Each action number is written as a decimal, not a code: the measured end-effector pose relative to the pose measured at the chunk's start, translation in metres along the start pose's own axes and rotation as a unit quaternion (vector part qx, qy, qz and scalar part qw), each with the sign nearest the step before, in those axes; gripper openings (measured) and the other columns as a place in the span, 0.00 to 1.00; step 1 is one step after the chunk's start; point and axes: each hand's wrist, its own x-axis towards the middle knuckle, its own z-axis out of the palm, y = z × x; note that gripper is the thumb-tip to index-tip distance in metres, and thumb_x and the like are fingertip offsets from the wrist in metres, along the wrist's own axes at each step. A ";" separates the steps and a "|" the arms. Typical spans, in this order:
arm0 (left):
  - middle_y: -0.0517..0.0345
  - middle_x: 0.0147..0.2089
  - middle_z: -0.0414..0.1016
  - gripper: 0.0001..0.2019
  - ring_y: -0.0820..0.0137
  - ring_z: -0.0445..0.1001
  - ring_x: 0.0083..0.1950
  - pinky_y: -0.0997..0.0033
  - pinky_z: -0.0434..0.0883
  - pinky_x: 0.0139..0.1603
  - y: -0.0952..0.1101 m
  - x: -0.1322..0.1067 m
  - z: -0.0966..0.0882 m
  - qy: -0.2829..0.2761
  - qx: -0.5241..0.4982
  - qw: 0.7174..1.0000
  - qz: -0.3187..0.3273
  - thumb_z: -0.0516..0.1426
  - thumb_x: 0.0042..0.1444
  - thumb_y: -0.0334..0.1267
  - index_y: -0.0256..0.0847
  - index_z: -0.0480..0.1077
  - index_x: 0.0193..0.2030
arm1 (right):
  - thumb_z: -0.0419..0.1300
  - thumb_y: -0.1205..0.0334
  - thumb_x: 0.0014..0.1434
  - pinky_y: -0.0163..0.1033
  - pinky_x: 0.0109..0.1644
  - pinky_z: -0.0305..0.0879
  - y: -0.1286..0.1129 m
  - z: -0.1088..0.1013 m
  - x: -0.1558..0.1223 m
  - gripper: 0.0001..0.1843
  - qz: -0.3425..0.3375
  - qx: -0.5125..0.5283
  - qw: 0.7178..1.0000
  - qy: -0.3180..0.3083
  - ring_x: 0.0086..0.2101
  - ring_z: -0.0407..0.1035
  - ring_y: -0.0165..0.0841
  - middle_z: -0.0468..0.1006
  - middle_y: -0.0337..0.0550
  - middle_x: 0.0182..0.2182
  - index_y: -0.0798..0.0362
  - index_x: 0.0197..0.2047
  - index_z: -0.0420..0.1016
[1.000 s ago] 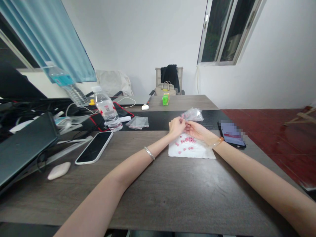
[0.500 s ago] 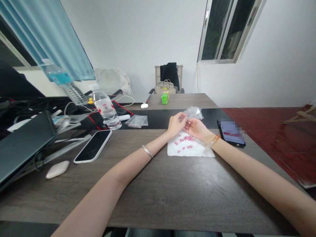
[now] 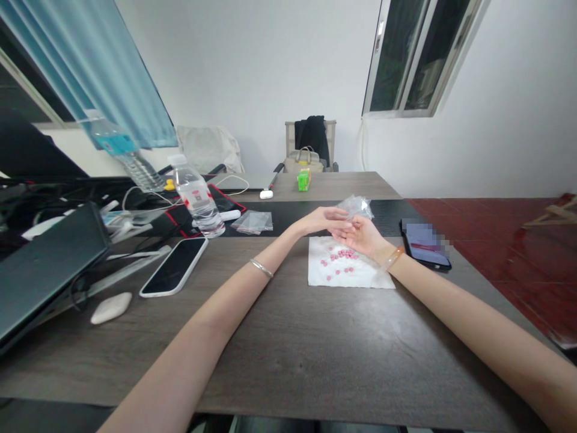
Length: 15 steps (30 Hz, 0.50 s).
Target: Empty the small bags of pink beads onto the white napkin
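left hand (image 3: 322, 220) newly straight-fingered, right hand (image 3: 362, 236) curled, its hold unclear, pink pieces (image 3: 347, 254) below

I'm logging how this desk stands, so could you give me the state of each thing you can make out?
Left hand: fingers extended
Right hand: palm up, fingers curled, grip unclear
White sheet: spread flat
Pink pieces: loose on the sheet
Flat bags: lying overlapped
Red-label bottle: capped, standing
White-edged phone: face up, screen dark
Black phone: face up, screen lit
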 end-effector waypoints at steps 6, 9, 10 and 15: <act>0.50 0.45 0.78 0.20 0.67 0.75 0.44 0.67 0.69 0.48 0.009 -0.003 0.007 0.016 0.129 0.990 0.063 0.64 0.46 0.42 0.36 0.76 0.46 | 0.53 0.73 0.51 0.36 0.41 0.71 0.002 -0.001 0.002 0.07 -0.032 -0.022 0.999 -0.004 0.20 0.63 0.24 0.66 0.31 0.16 0.52 0.27 0.66; 0.52 0.44 0.79 0.20 0.66 0.75 0.43 0.66 0.69 0.47 0.012 -0.002 0.008 -0.002 0.189 0.979 0.081 0.63 0.47 0.41 0.36 0.75 0.48 | 0.54 0.74 0.53 0.32 0.36 0.70 0.004 -0.003 0.007 0.07 -0.039 -0.033 0.999 -0.005 0.19 0.62 0.23 0.68 0.30 0.17 0.52 0.29 0.67; 0.52 0.44 0.79 0.21 0.65 0.75 0.44 0.66 0.68 0.47 0.013 -0.002 0.009 -0.011 0.209 0.974 0.084 0.64 0.46 0.39 0.36 0.74 0.48 | 0.54 0.74 0.54 0.31 0.34 0.69 0.004 -0.004 0.008 0.07 -0.038 -0.037 0.999 -0.005 0.19 0.63 0.23 0.69 0.31 0.19 0.52 0.29 0.68; 0.47 0.50 0.76 0.23 0.63 0.75 0.48 0.65 0.68 0.51 0.020 0.000 0.013 -0.028 0.281 0.954 0.104 0.62 0.43 0.25 0.34 0.72 0.50 | 0.51 0.69 0.60 0.33 0.34 0.70 0.005 -0.004 0.010 0.08 -0.040 -0.044 0.998 0.008 0.30 0.72 0.28 0.78 0.41 0.30 0.54 0.35 0.71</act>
